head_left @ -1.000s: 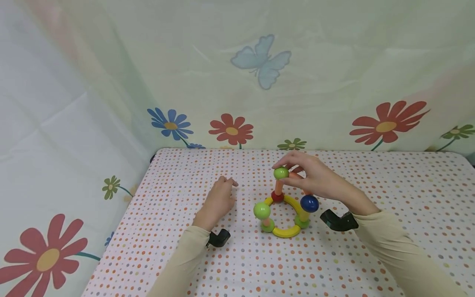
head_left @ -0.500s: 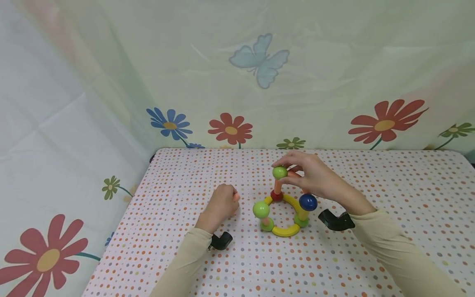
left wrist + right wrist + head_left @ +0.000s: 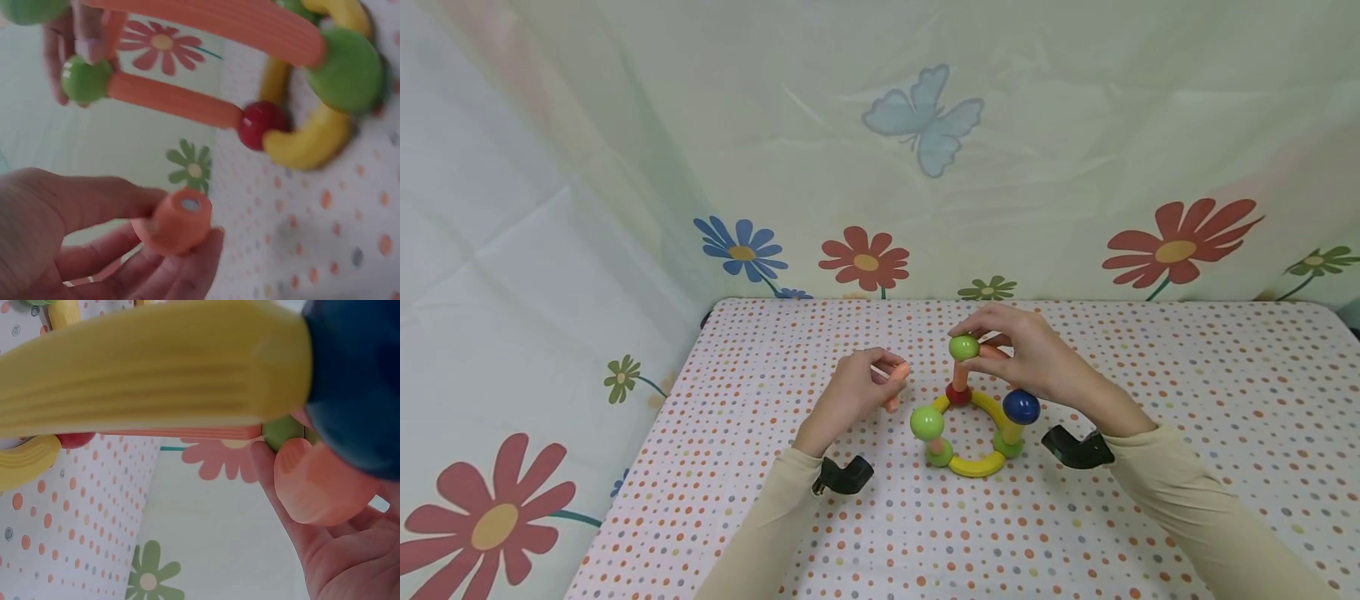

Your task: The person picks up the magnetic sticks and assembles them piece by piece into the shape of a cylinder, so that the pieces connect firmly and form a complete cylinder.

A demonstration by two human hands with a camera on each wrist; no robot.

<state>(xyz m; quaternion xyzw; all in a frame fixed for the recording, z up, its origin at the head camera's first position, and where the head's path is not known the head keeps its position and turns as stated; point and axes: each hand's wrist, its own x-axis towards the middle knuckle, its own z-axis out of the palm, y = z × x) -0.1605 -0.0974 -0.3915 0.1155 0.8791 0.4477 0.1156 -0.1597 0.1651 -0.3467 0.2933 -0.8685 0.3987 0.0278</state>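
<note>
My left hand [image 3: 850,389] pinches an orange magnetic rod [image 3: 897,385] between thumb and fingers, left of the toy structure. A small metal disc shows in the rod's end [image 3: 181,222] in the left wrist view. The structure has a ring of curved yellow pieces [image 3: 977,467] with upright rods. My right hand [image 3: 1041,358] holds the green ball [image 3: 964,347] atop the rear orange rod [image 3: 961,375], which stands on a red ball [image 3: 958,394]. A curved orange piece [image 3: 325,487] lies by the right palm against that green ball.
Another green ball [image 3: 927,423] tops the front-left upright, and a blue ball [image 3: 1021,407] the right one. Green balls [image 3: 1008,443] join the ring at their feet. A dotted cloth [image 3: 865,533] covers the table, with a flowered curtain [image 3: 1037,167] behind.
My left hand has picked up the orange rod, turned, and brought it slightly right toward the structure. The right hand stays on the green ball.
</note>
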